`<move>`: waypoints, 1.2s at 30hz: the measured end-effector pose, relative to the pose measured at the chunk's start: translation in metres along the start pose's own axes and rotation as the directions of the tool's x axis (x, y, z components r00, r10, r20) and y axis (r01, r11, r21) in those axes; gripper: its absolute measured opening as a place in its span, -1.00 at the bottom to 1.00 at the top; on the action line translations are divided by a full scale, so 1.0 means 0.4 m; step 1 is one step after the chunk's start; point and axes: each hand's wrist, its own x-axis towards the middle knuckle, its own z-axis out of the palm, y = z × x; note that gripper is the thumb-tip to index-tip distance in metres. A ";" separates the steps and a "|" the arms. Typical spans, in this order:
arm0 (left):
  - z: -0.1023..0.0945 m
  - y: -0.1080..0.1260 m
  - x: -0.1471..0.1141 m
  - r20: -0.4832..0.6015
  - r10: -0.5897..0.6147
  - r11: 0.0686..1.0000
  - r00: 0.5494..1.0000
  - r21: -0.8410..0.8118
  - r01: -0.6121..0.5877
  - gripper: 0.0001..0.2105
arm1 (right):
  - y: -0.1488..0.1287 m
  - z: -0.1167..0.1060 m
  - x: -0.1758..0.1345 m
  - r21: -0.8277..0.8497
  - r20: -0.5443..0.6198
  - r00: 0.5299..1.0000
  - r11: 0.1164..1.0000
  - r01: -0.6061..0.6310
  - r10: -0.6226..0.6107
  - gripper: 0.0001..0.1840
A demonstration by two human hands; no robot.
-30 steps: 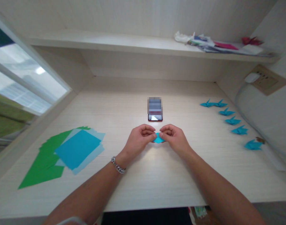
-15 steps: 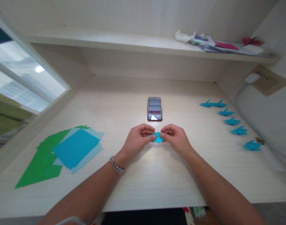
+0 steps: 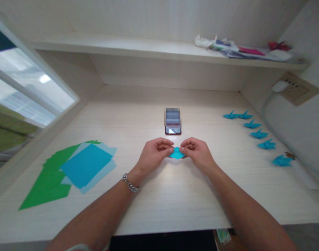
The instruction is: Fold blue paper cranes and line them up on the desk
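A small folded piece of blue origami paper (image 3: pixel 177 153) is held between my two hands, just above the desk. My left hand (image 3: pixel 157 151) pinches its left side with thumb and fingers. On its right side my right hand (image 3: pixel 196 151) does the same, thumb on top. The paper's outer corners are partly covered by my fingers. Directly beyond my hands lies a phone (image 3: pixel 173 121) with a blurred screen. Along the right side of the desk stand several folded blue paper cranes (image 3: pixel 258 134) in a slanting row.
Flat blue sheets (image 3: pixel 87 165) lie over green sheets (image 3: pixel 48 179) on the desk's left. A shelf (image 3: pixel 149 47) with papers (image 3: pixel 249 51) spans the back. On the right wall, a white plug with a cable (image 3: pixel 265 108) sits in a socket (image 3: pixel 296 90).
Both thumbs have shifted slightly on the blue paper, and a bit more of its middle shows. My hands stay in nearly the same place.
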 end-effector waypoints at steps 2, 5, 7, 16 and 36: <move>0.000 0.002 0.000 -0.003 0.013 1.000 1.000 0.027 -0.013 -0.79 | 0.002 0.002 0.000 0.004 0.004 1.000 1.000 0.000 0.000 -0.77; 0.000 0.004 0.000 0.005 0.008 0.999 1.000 0.033 -0.008 -0.80 | 0.006 0.003 -0.001 -0.012 -0.002 0.999 0.999 0.036 -0.036 -0.78; 0.000 0.004 0.000 0.021 -0.008 1.000 1.000 0.013 0.008 -0.81 | 0.008 0.003 -0.003 -0.036 -0.014 0.998 0.997 0.068 -0.069 -0.78; 0.011 -0.006 0.000 -0.041 0.054 0.995 0.998 0.080 -0.051 -0.84 | 0.016 0.019 -0.004 -0.055 0.015 0.998 0.997 0.057 -0.056 -0.72; 0.006 0.001 0.000 0.055 -0.016 0.998 0.998 0.056 0.013 -0.79 | 0.019 -0.001 0.010 -0.008 0.049 0.999 1.000 -0.018 0.018 -0.65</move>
